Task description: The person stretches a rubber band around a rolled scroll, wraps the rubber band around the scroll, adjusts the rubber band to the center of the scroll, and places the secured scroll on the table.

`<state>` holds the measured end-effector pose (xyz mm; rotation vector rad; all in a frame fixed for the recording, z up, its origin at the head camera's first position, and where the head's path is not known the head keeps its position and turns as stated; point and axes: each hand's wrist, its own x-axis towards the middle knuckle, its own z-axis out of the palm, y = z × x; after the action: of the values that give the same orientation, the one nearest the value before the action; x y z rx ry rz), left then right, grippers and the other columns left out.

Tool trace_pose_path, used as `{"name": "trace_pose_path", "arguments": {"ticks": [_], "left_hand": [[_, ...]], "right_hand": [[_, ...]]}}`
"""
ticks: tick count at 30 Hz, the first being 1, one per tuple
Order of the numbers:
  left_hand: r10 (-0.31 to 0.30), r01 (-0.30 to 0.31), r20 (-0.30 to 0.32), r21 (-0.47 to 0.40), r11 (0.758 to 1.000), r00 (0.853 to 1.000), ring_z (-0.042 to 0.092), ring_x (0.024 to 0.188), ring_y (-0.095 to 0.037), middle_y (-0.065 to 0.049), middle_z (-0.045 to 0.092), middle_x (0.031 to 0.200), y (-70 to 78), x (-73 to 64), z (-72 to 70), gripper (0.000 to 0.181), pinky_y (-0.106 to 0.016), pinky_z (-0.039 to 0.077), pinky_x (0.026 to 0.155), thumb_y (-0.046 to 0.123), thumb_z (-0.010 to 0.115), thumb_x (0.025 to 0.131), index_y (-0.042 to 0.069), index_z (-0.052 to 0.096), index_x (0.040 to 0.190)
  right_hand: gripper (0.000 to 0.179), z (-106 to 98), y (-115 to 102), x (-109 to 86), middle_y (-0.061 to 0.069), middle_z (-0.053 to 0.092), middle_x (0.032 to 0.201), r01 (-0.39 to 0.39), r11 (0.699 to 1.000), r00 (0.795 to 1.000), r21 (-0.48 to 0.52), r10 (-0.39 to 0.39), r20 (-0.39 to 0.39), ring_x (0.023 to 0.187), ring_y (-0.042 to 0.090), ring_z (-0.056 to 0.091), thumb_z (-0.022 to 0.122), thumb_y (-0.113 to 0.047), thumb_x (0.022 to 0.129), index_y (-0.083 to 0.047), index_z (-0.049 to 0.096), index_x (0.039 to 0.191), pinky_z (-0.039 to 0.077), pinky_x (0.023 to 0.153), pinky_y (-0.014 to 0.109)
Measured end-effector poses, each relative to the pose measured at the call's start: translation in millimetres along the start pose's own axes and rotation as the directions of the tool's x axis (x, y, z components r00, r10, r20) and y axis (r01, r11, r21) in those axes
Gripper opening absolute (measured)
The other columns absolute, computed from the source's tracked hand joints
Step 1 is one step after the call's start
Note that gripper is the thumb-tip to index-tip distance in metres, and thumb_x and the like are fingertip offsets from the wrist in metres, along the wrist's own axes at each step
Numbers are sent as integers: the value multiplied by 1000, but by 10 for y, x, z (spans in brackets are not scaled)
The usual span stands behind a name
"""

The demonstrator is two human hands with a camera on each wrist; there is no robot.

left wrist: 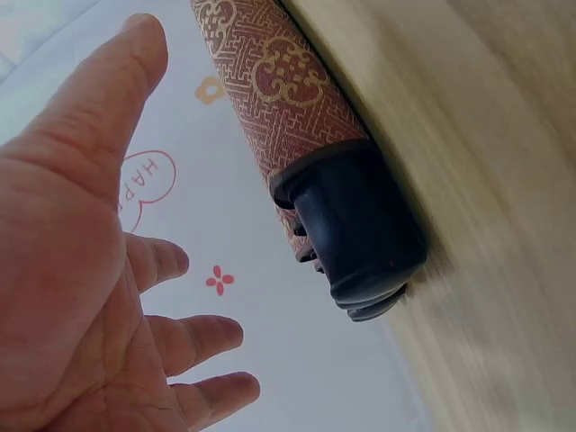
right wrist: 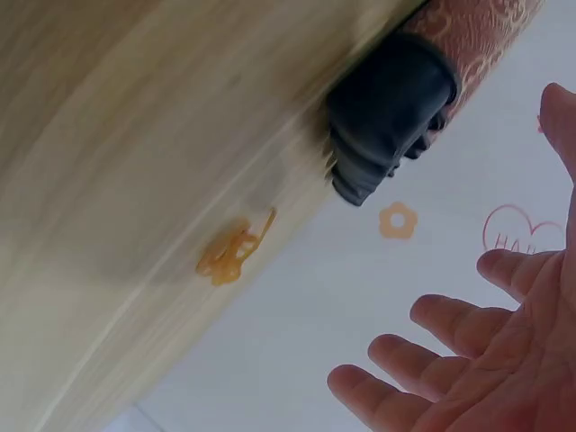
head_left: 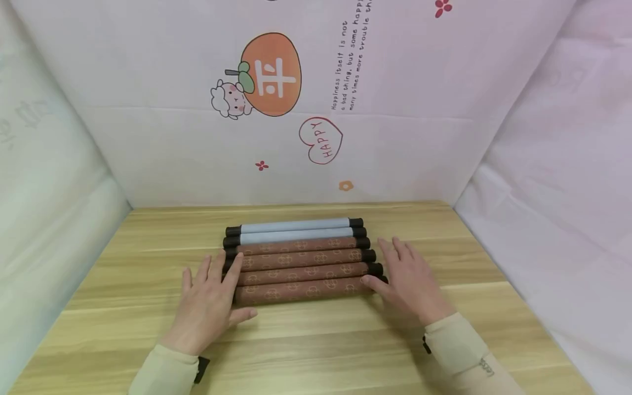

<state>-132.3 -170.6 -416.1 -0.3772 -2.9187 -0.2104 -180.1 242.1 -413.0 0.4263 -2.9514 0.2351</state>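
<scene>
Several rolled scrolls lie side by side on the table in the head view. Two light blue scrolls (head_left: 296, 231) are at the back, with brown scrolls (head_left: 306, 288) bearing gold patterns in front. Each has black end knobs, such as the knob (left wrist: 360, 234) in the left wrist view. At the row's left end is my left hand (head_left: 203, 307), fingers spread, overlapping the knobs in the head view. My right hand (head_left: 410, 280) is at the right end, its thumb over the nearest scroll's end. Both palms hold nothing in the wrist views.
A small tangle of orange bands (right wrist: 229, 255) lies on the wooden table (head_left: 316, 351) beyond the scrolls' right ends. A white printed cloth (head_left: 197, 159) rises behind the table, and white cloth (head_left: 558, 219) hangs at both sides.
</scene>
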Motion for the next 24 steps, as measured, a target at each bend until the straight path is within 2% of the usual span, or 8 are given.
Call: {"name": "trace_pose_path", "arguments": {"ticks": [6, 10, 15, 19, 24], "left_hand": [[25, -25, -17, -6, 1000, 1000, 32, 147, -58, -32, 34, 162, 31, -21, 5, 112, -84, 23, 109, 69, 77, 80, 10, 32, 164], [42, -42, -25, -16, 999, 999, 34, 146, -58, -32, 35, 161, 35, -42, 18, 109, -84, 23, 110, 68, 75, 81, 9, 34, 163], [57, -57, -36, -20, 998, 998, 36, 145, -57, -33, 38, 159, 43, -77, 28, 105, -83, 24, 111, 66, 76, 82, 10, 36, 162], [65, -66, -36, -23, 998, 997, 37, 144, -58, -33, 41, 158, 64, -101, 21, 105, -82, 21, 112, 63, 78, 82, 10, 36, 162], [74, -74, -28, -28, 997, 997, 38, 144, -57, -32, 44, 156, 97, -124, 21, 105, -82, 22, 112, 62, 78, 82, 10, 36, 162]], "right_hand": [[89, -56, 161, 11, 36, 36, 158, -33, 999, 999, 10, 33, 15, 142, 59, 38, 61, -57, 99, -1, 30, 162, 34, 113, 72], [78, -94, 271, 6, 37, 42, 154, -49, 998, 999, 33, 49, 11, 139, 58, 43, 63, -37, 102, 4, 30, 160, 35, 114, 70], [66, -126, 422, 11, 36, 53, 144, -78, 996, 997, 31, 78, 14, 128, 55, 55, 66, -11, 97, 9, 38, 154, 44, 109, 66], [62, -129, 514, 13, 34, 57, 141, -131, 991, 991, 27, 130, 43, 124, 54, 58, 66, -6, 95, 7, 43, 151, 47, 105, 66], [52, -95, 603, -2, 33, 64, 132, -162, 987, 984, 12, 161, 72, 116, 52, 64, 66, -7, 96, 7, 52, 144, 52, 97, 64]]}}
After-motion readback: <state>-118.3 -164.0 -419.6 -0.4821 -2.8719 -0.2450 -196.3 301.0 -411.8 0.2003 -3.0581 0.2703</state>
